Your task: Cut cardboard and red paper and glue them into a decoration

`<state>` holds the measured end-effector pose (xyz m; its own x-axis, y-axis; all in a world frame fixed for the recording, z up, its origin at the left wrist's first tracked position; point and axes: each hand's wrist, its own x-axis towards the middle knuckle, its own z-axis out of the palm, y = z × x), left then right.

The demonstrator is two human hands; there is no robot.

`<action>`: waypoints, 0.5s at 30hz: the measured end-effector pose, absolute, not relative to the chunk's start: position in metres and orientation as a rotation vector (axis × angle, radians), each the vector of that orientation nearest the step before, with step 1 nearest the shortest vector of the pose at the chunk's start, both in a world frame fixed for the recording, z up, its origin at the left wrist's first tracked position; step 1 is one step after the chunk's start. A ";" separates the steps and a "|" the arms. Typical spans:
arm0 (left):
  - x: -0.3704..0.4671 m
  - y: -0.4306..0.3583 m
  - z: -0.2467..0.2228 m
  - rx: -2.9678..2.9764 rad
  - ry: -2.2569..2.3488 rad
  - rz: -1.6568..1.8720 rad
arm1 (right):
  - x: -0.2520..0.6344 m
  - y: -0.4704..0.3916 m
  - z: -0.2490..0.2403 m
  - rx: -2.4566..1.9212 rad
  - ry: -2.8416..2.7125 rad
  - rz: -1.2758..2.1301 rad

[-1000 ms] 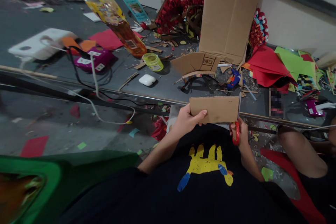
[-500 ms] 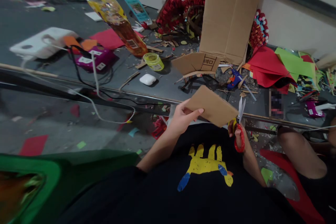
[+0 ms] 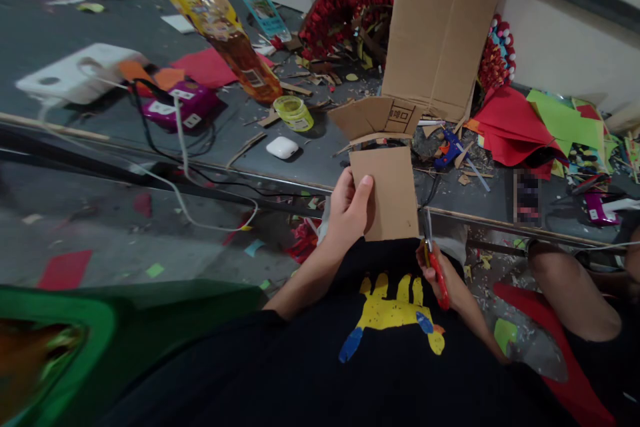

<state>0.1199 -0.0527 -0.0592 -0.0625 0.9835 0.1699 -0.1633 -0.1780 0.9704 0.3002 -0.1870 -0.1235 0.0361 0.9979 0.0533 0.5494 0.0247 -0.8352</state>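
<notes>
One cardboard piece (image 3: 391,197) at the grey table's (image 3: 320,160) near edge, left hand (image 3: 351,208) pinching it between thumb and fingers, right hand (image 3: 451,275) curled round red-handled scissors (image 3: 434,263), blades just beside its lower right corner.

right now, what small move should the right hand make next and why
Probably bring the scissors to the cardboard piece at its right edge: the right hand holds them just beside it, blades pointing away from the body, while the left hand grips the opposite side.
</notes>
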 end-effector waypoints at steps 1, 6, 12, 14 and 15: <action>0.120 -0.051 -0.057 1.216 1.036 1.473 | 0.299 -0.187 -0.123 -1.590 -1.592 0.879; 0.122 -0.047 -0.053 1.305 1.043 1.544 | 0.296 -0.185 -0.123 -1.560 -1.605 1.016; 0.123 -0.048 -0.049 1.320 1.043 1.577 | 0.295 -0.183 -0.121 -1.550 -1.609 1.158; 0.123 -0.049 -0.048 1.329 1.043 1.583 | 0.294 -0.182 -0.117 -1.561 -1.600 1.152; 0.123 -0.049 -0.047 1.333 1.049 1.586 | 0.293 -0.182 -0.115 -1.567 -1.597 1.140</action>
<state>0.1230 -0.0495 -0.0469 -0.1280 0.9354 0.3296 -0.0623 -0.3392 0.9386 0.2935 -0.1817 -0.1146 -0.1033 0.9851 -0.1373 0.4497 -0.0769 -0.8899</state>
